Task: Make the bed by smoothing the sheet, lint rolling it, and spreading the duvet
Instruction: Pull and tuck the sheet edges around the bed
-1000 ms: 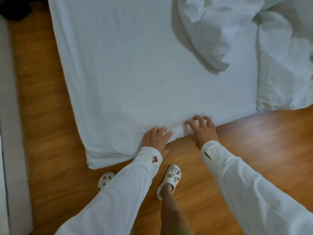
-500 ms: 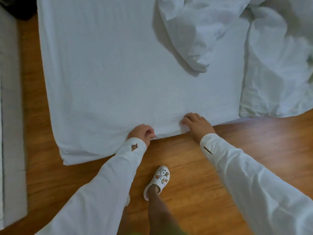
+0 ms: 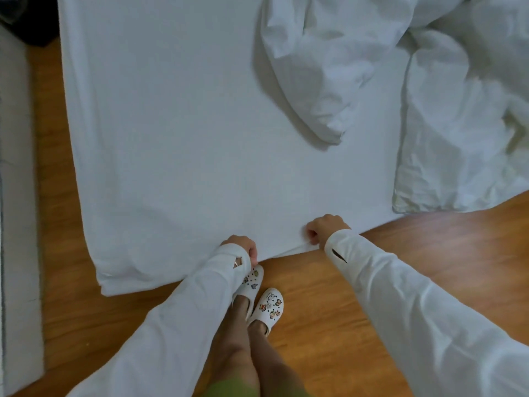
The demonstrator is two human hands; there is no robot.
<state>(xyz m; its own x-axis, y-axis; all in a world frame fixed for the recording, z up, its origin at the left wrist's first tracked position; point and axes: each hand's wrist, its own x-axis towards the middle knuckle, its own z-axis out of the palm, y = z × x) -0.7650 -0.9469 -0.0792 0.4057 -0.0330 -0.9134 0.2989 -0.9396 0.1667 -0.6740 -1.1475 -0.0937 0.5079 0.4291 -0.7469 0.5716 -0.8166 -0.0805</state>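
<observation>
Step in hand: smoothing the sheet (image 3: 186,133). Both hands grip its near edge at the bed's side. Left hand (image 3: 242,246) is fisted, fingers curled shut on the hem; right hand (image 3: 325,227) likewise closed, pinching a small fold. Sheet is white, matte, mostly flat, with faint ripples near the lower left corner. Duvet (image 3: 429,96) lies crumpled on the bed's right part, soft, deeply creased. Floor (image 3: 415,253) is glossy wood. Next move likely calls for an even outward pull, then tucking the edge.
</observation>
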